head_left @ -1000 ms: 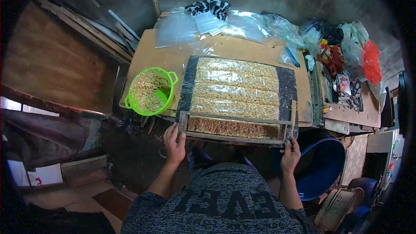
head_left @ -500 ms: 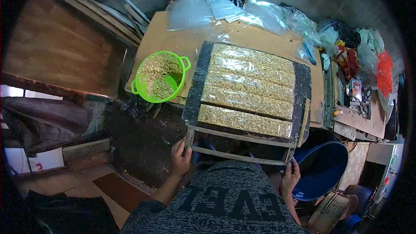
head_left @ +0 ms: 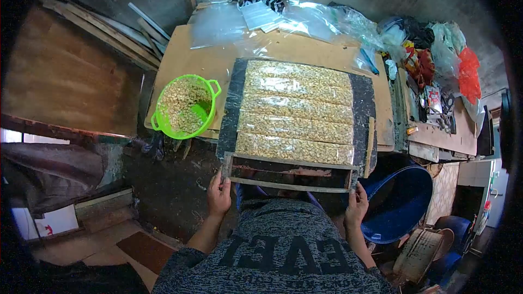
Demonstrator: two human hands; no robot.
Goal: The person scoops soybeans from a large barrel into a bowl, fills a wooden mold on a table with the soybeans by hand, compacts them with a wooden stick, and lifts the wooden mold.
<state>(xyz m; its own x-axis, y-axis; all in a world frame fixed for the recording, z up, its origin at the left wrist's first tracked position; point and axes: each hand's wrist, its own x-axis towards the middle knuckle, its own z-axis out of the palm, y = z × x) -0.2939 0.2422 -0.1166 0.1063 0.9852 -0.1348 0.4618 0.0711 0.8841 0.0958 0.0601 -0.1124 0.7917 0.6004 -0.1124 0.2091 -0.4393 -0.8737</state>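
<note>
My left hand (head_left: pixel 219 196) grips the left end of a narrow wooden frame (head_left: pixel 289 189), and my right hand (head_left: pixel 357 206) holds its right end, fingers closed at both corners. This frame lies level along the front edge of a dark board (head_left: pixel 231 117). On the board, several long clear plastic packs (head_left: pixel 297 148) of pale bean-like pieces lie side by side in rows. The front pack is right behind the frame's back bar. A wooden strip (head_left: pixel 370 147) runs along the board's right edge.
A green colander (head_left: pixel 210 122) of loose pale pieces stands left of the board on the brown table (head_left: pixel 180 54). Plastic sheets (head_left: pixel 218 24) lie at the back. A blue drum (head_left: pixel 400 201) is beside my right hand. Bags (head_left: pixel 469 76) crowd the right side.
The front pack now lies close against the row behind it; the dark gap between them has closed. Both hands still hold the frame. The whole view has shifted slightly.
</note>
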